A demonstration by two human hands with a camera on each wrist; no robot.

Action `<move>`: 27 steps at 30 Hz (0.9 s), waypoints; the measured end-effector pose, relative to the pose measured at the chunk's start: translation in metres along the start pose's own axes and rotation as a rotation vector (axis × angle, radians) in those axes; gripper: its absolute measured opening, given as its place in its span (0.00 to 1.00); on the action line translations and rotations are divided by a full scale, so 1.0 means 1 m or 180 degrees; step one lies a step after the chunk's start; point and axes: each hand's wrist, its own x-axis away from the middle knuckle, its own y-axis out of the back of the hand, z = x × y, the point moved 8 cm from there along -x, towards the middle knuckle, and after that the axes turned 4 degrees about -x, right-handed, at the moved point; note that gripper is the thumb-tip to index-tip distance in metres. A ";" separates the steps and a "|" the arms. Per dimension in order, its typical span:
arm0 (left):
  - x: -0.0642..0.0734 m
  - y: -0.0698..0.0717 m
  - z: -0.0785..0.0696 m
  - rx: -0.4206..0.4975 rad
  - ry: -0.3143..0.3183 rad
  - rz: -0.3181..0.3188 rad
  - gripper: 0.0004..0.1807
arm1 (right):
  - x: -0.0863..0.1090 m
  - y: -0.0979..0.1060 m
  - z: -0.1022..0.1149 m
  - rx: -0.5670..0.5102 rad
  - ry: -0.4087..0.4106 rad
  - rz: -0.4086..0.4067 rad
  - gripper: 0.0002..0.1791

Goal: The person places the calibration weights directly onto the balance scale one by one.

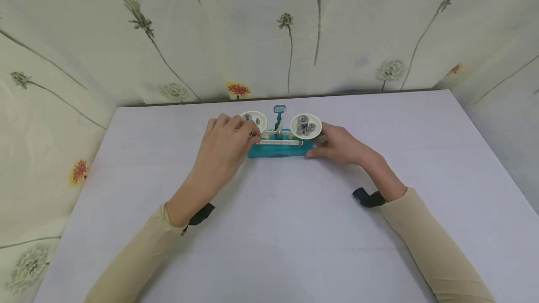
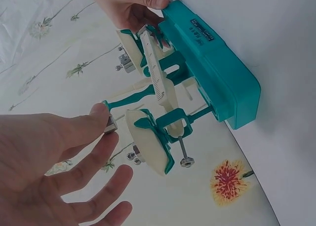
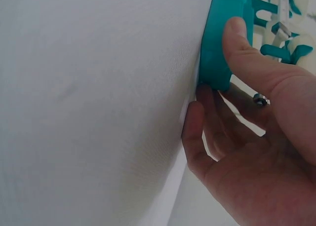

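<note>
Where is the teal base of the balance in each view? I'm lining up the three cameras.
Head: base at centre, between both hands.
Left wrist: base upper right, running diagonally.
Right wrist: base at top, right of centre, under the thumb.
Shared landmark: the right hand at its end.

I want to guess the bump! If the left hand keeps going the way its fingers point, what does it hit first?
Probably the white left pan of the teal balance scale; the left hand is right beside it, though depth is unclear.
</note>
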 end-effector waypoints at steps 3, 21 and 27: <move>-0.002 -0.001 0.000 -0.0023 0.0004 -0.0020 0.06 | 0.000 0.000 0.000 0.0021 0.0004 -0.0007 0.42; -0.016 -0.005 0.000 -0.0023 0.0003 -0.0011 0.08 | 0.001 0.001 0.000 0.0096 0.0035 -0.0024 0.41; -0.020 -0.009 -0.001 -0.0080 0.0043 0.0033 0.09 | 0.001 0.001 0.001 0.0064 0.0037 -0.0010 0.41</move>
